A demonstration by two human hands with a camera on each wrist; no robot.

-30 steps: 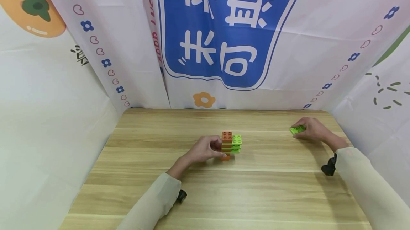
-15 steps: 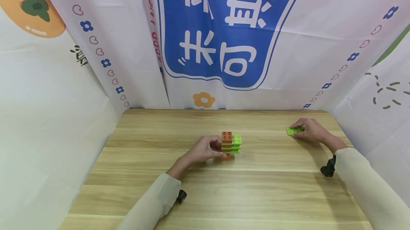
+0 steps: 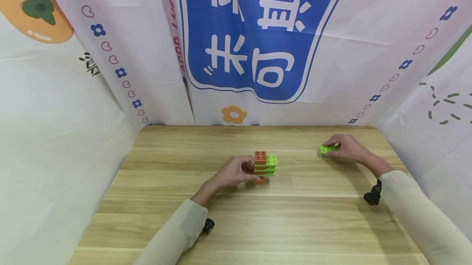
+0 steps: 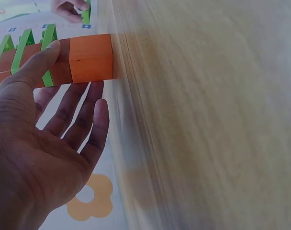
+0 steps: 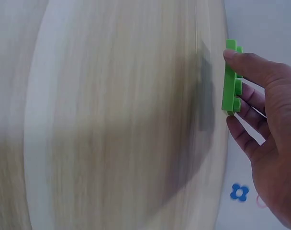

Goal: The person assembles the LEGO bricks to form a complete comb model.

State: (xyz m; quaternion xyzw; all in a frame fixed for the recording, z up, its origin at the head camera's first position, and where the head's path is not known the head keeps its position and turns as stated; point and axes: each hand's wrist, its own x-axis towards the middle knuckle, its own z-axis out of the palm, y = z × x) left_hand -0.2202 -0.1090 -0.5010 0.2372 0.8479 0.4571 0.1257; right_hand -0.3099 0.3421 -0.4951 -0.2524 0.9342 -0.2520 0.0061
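Observation:
An upright stack of toy building bricks (image 3: 260, 158) stands on the table, orange and brown blocks alternating with thin green plates that jut out to the right. My left hand (image 3: 234, 172) grips the stack from its left side. In the left wrist view the thumb lies along the near face, and an orange block (image 4: 91, 58) forms the base at the tabletop. Over at the right, my right hand (image 3: 348, 148) pinches a flat green toy brick (image 3: 327, 149). The right wrist view shows that green brick (image 5: 230, 79) held between thumb and fingers, its studs toward the palm, raised above its shadow.
The wooden table (image 3: 236, 224) carries only the stack and the hands' shadows in the head view. A printed white cloth (image 3: 332, 80) hangs behind the table and along both sides. A black wrist camera (image 3: 373, 194) sits under the right sleeve.
My right hand has moved left with the green brick, toward the stack. The left hand and the stack stay in place.

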